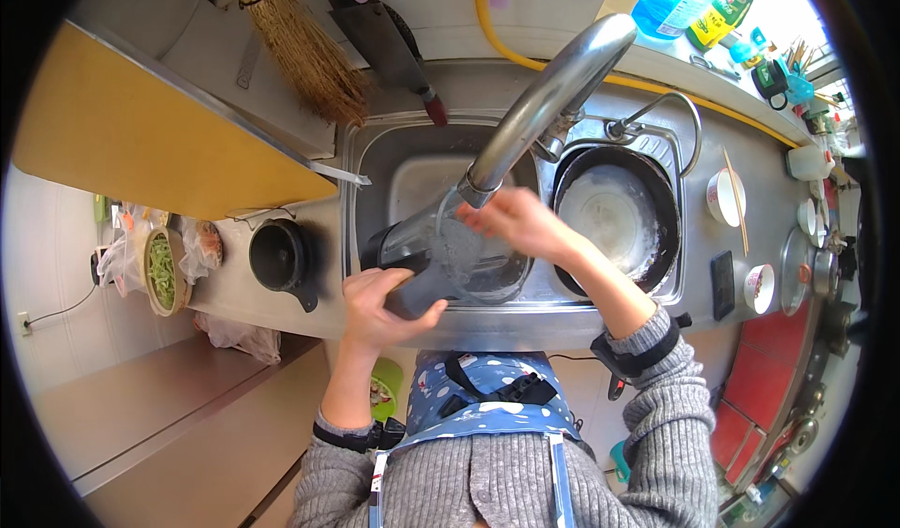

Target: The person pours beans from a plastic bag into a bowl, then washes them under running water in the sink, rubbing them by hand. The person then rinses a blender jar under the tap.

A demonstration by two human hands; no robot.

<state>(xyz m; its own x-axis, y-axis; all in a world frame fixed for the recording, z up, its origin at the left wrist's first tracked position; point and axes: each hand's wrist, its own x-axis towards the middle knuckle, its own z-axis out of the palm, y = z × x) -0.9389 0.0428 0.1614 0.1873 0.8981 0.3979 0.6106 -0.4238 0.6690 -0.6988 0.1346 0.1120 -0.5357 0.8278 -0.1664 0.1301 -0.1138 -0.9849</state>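
Observation:
My left hand (390,308) grips the dark handle of a clear blender jar (474,247), which lies tilted over the left basin of the steel sink (415,166). The jar's wide mouth is under the metal faucet (534,106), and water shows inside it. My right hand (517,225), blurred, is at the jar's mouth just beside the spout; whether its fingers touch the jar or hold anything cannot be told. A large dark-rimmed pan (615,218) sits in the right basin.
A black pot-shaped lid or container (276,255) stands left of the sink. To the right are a bowl with chopsticks (724,197), a black phone (722,284) and a small bowl (759,289). A cleaver (383,43) and a straw brush (302,50) hang behind the left basin.

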